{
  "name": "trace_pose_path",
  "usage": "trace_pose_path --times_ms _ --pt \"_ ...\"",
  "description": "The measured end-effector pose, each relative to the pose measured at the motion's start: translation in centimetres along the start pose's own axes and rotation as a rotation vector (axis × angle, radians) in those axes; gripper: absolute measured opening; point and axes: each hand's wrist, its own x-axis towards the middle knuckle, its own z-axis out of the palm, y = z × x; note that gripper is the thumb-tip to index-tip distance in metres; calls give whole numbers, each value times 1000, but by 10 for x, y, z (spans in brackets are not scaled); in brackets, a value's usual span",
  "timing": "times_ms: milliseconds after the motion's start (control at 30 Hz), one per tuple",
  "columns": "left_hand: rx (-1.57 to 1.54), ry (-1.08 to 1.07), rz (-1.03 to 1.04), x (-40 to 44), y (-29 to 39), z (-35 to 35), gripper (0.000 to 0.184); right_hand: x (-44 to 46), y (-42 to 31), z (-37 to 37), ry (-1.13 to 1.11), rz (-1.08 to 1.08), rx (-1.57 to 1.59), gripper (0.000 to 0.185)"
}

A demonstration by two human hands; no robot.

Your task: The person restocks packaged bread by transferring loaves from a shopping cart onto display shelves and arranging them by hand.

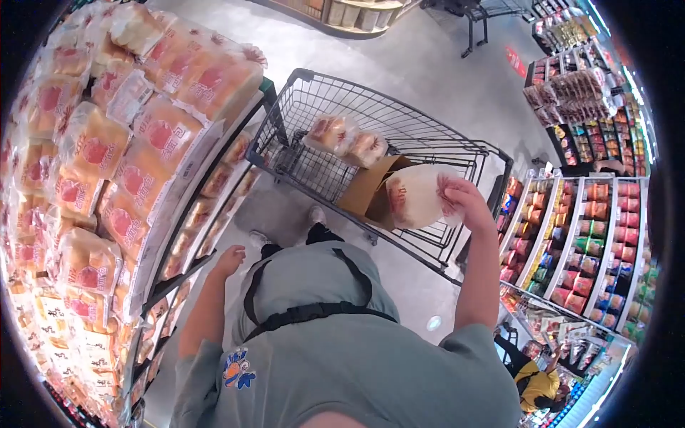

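Observation:
A clear plastic bag of bread (pixel 414 196) with red print hangs from my right hand (pixel 464 200), whose fingers are closed round the bag's gathered end. It is over the right part of a wire shopping cart (pixel 407 118), beside an open brown cardboard box (pixel 367 191). Two more bagged loaves (pixel 330 135) lie in the cart, left of the box. Low on the left, near the bread shelf's edge, is my left hand (pixel 232 258). It holds nothing, and its fingers are partly bent and apart.
Bagged bread is piled high on a sloping display rack (pixel 135 164) to the left. Shelves of colourful packets (pixel 578 242) line the right side. A person in a yellow top (pixel 536 385) is at the lower right. Another cart (pixel 479 21) stands at the far back.

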Motion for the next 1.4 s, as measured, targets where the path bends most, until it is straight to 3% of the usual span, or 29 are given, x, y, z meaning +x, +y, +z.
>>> trace_pose_path --times_ms 133,200,233,267,333,367,500,567,600,667,700,733,800,833,933,1000,1033,1067,1133,1167,1233,1267,1333,1400 --pt "-149 -56 260 4 33 5 42 -36 -57 50 -209 -31 175 39" --pt "-261 -89 351 0 63 10 50 -45 -72 103 -49 -204 83 43" --pt "-299 -114 353 -16 92 7 57 -48 -79 116 -128 -157 68 50" --pt "-334 -124 437 -35 117 3 69 -49 -84 140 -170 -162 49 50" --pt "-325 -97 593 -69 156 -9 94 -53 -90 198 -143 -368 66 52" --pt "-280 -61 665 -83 168 -16 105 -56 -100 220 -258 -297 78 52" --pt "-441 -10 787 -118 177 -43 115 -58 -118 330 -395 -350 347 43" --pt "-576 142 991 -126 168 -56 116 -51 -119 374 -530 -325 377 42" --pt "-582 163 995 -127 158 -63 116 -48 -120 397 -637 -298 420 42" --pt "-948 128 866 -123 129 -78 112 -65 -142 463 -710 -251 477 42" --pt "-986 142 980 -123 116 -85 98 -62 -145 491 -752 -224 472 46" --pt "-988 153 987 -129 108 -90 98 -57 -150 518 -792 -197 465 50" --pt "-1421 28 964 -143 94 -96 81 -33 -155 573 -949 -102 358 58" --pt "-1505 138 851 -148 90 -97 68 -24 -155 602 -957 -103 354 58" --pt "-1725 101 708 -161 84 -135 66 3 -146 665 -925 -103 223 56" --pt "-1723 98 670 -154 64 -148 62 24 -131 684 -826 -586 -171 54" --pt "-1757 116 646 -155 60 -153 62 24 -128 679 -627 -925 -587 53" --pt "-1790 135 622 -156 56 -157 61 29 -119 672 -640 -930 -591 53" --pt "-1820 165 610 -165 57 -166 57 50 -87 657 -467 -1328 -852 56" --pt "-1831 185 592 -169 58 -167 54 65 -62 651 -475 -1331 -853 56" --pt "-1842 201 569 -175 55 -165 50 87 -16 637 -655 -959 -594 62" --pt "-1830 229 566 -177 51 -163 49 78 -7 636 -652 -955 -595 62" --pt "-1806 249 554 -183 44 -162 49 58 10 645 -707 -660 -391 69" --pt "-1856 320 550 -189 36 -162 43 46 6 655 -682 -708 -490 73"
